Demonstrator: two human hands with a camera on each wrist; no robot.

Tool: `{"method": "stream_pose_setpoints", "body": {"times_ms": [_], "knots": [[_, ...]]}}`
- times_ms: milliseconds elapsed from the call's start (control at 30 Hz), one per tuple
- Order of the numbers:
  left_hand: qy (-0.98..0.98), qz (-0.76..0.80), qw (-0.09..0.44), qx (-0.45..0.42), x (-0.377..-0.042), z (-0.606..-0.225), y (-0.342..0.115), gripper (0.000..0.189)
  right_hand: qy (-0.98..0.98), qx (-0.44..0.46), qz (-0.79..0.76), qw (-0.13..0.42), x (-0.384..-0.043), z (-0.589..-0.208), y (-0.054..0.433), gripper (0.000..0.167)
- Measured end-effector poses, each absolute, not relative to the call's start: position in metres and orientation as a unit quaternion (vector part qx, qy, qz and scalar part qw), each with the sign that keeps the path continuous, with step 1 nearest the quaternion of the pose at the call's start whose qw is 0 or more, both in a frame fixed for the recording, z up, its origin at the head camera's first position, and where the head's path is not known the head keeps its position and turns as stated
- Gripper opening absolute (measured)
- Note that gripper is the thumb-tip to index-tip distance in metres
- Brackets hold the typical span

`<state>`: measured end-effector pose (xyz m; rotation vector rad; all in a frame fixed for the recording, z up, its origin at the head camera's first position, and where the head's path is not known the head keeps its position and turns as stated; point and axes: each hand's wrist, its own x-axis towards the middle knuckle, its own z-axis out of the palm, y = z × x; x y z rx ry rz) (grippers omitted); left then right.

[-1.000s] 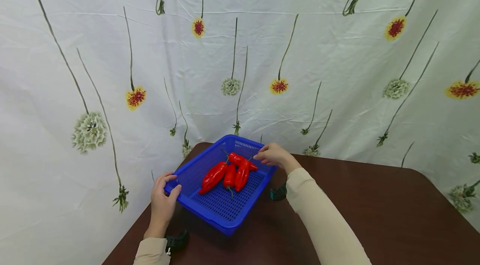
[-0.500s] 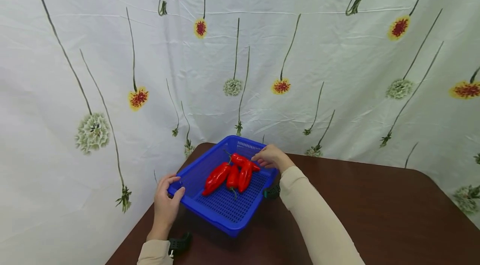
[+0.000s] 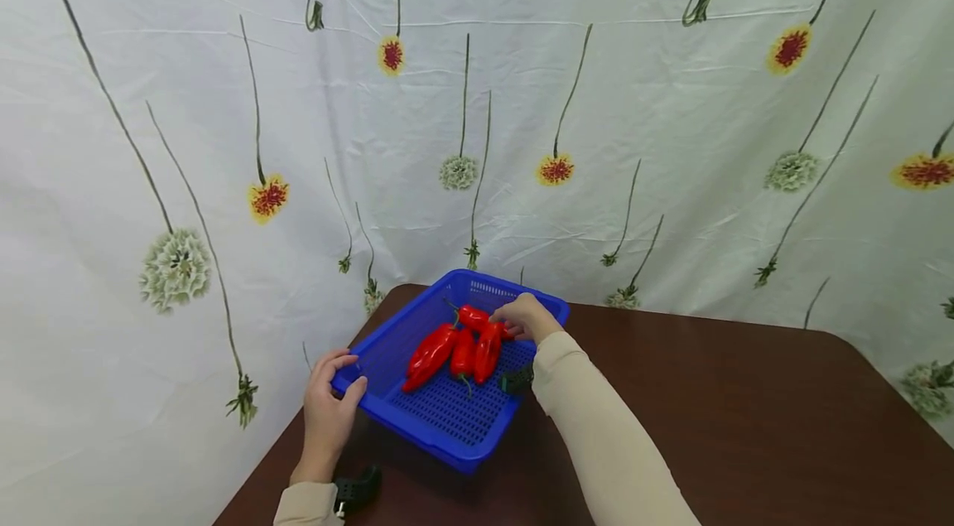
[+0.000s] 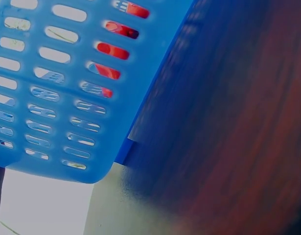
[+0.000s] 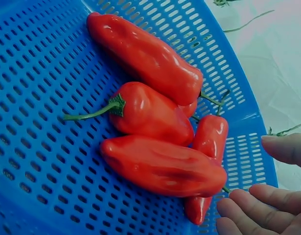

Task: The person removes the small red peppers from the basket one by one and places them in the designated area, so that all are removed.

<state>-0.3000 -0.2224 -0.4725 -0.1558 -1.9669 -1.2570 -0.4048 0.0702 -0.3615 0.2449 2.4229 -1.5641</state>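
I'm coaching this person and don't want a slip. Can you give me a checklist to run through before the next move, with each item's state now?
1. Left hand secure on the blue basket: ok, thumb and fingers grip the rim at a corner.
2. Visible red peppers inside the basket: ok.
3. Right hand free to grasp: ok, it holds nothing and its thumb stands apart from the fingers.
4. Grip on a pepper established: not ok, the right fingers are close to the peppers but not curled round one.
5. Basket flat on the table: cannot tell.
6. Exact pepper count: cannot tell, they overlap.
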Motion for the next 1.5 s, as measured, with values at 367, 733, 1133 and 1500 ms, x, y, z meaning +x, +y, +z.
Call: {"method": "stream_pose_setpoints", "body": {"times_ms": [367,733,1133,1500], "knots": [[-0.765,-0.502,0.397,-0.068,-0.299,-0.475,-0.216,0.031,0.824,0.105,-0.545,0.118,-0.412,-0.382,0.067,0.072],[-0.76,-0.511,0.396,-0.067,-0.297,-0.477,-0.214,0.032,0.874,0.088,-0.467,0.098,-0.418,-0.395,0.063,0.064],[-0.759,-0.514,0.395,-0.061,-0.296,-0.474,-0.216,0.032,0.868,0.087,-0.472,0.122,-0.416,-0.399,0.061,0.057],[-0.758,-0.512,0.399,-0.06,-0.299,-0.472,-0.219,0.031,0.871,0.064,-0.459,0.161,-0.417,-0.404,0.053,0.055]]}}
